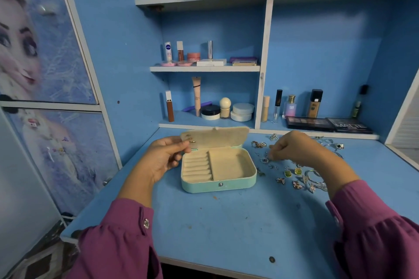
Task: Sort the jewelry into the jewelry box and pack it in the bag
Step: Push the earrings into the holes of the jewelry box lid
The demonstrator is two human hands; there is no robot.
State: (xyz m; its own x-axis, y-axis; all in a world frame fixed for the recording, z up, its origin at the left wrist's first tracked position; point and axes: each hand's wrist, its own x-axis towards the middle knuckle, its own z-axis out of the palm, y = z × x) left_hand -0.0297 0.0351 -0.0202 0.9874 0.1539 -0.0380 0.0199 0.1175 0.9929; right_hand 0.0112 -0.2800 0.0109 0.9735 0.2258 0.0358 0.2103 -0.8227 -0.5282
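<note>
On the blue bench point(226, 222): mint jewelry box point(218, 171) open, cream-lined, ring rolls left | left hand point(164, 157) pinching lid corner by a small earring point(192, 141); right hand point(294, 148) curled, pinching among scattered jewelry point(297, 173) | cosmetics shelves point(205, 68) behind

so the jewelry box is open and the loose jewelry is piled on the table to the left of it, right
Not quite. The jewelry box is open, but the loose jewelry lies scattered on the table to the right of it, under the right hand. The head view shows this.
</note>
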